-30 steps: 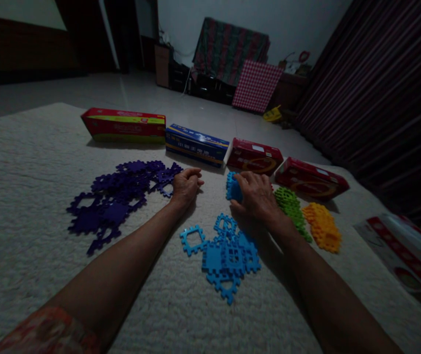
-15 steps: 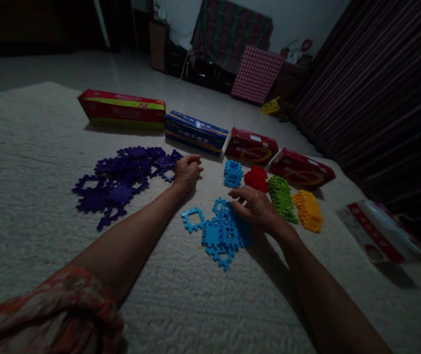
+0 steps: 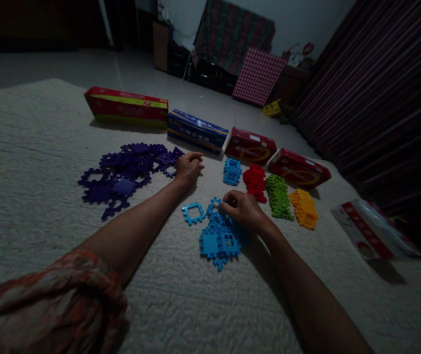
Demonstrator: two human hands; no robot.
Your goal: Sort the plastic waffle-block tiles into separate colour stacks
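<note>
Right hand at light-blue pieces

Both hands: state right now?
Left hand: loosely curled beside purple pieces; contents hidden.
Right hand: partly closed at a blue piece; grip cannot be told.

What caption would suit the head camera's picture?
Right hand at light-blue toothed plastic pieces, left hand beside a dark-purple toothed plastic pile.
</note>
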